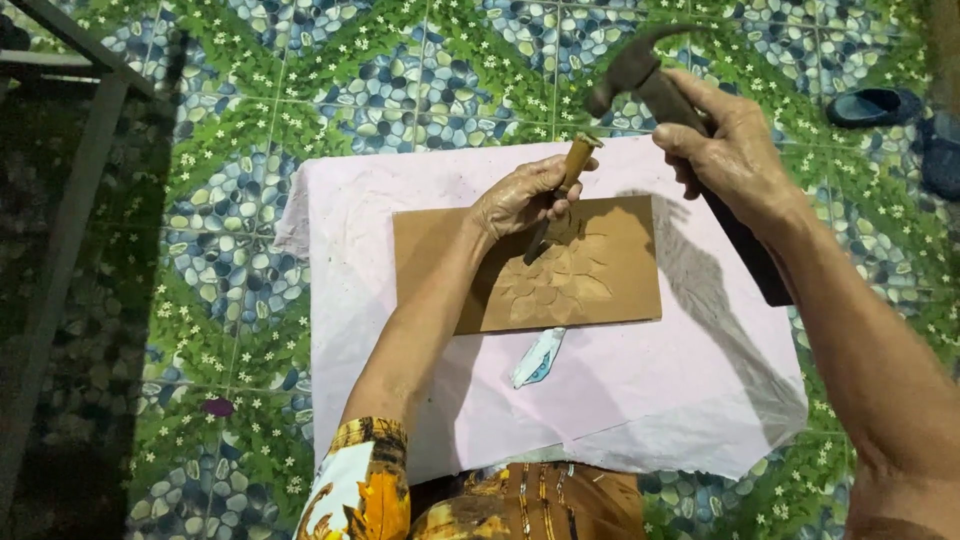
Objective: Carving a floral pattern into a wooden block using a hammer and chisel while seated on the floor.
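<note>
**Chisel set on the carved panel, hammer raised above it**

The left hand (520, 195) closes its grip around a chisel (562, 190) with a yellowish wooden handle, holding it tilted so the blade tip rests on the brown wooden panel (620, 270), right at the upper edge of a flower relief (555, 280) cut into it. Fingers wrap low on the handle, which leaves the butt end bare for striking. The right hand (735, 150) has a tight grip on the dark handle of a hammer (640, 75), whose head hangs just above and beside the chisel's butt, not touching it. The panel lies flat on a pale pink sheet (650, 390) that covers the bench, likely as padding. A small white and blue scrap (538, 358) lies on the sheet just below the panel. A dark sandal (873, 105) sits on the pebble-patterned floor (240, 200).
</note>
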